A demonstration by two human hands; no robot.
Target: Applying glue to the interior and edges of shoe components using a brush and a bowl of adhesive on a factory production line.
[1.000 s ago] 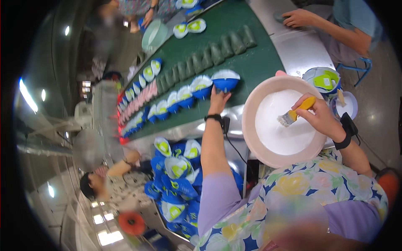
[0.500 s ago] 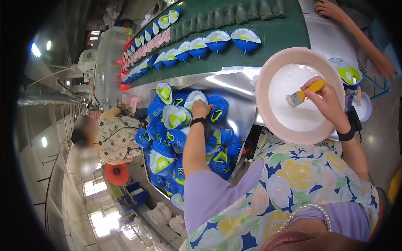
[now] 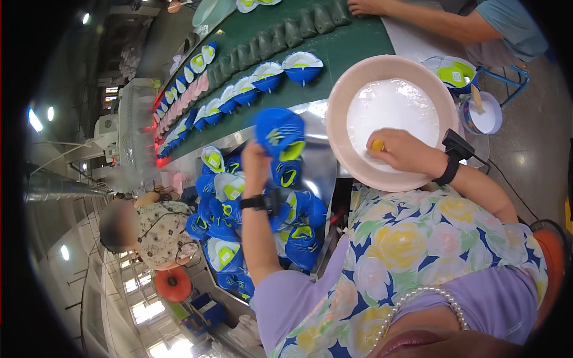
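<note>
My left hand (image 3: 256,162) is closed on a blue shoe upper (image 3: 278,126) with lime-green lining, lifted above a pile of similar blue uppers (image 3: 224,255) heaped on a shiny metal surface (image 3: 313,170). To the right stands a wide pale-pink basin (image 3: 339,122) of white liquid (image 3: 394,107). Over its near part, my right hand (image 3: 406,152) grips a brush whose yellow handle end (image 3: 377,145) points up. The brush's bristles are hidden under the hand.
Beyond the basin runs a green conveyor belt (image 3: 349,51) with rows of blue uppers (image 3: 265,76), dark shoe-shaped pieces (image 3: 292,33) and pink pieces (image 3: 194,90). A co-worker's arm (image 3: 430,19) reaches in at upper right, near a small tub (image 3: 484,119). Another person (image 3: 164,232) is at left.
My left hand has picked a shoe upper off the pile and raised it toward the belt. My right hand has turned the brush handle upward and come nearer me. The view has shifted.
</note>
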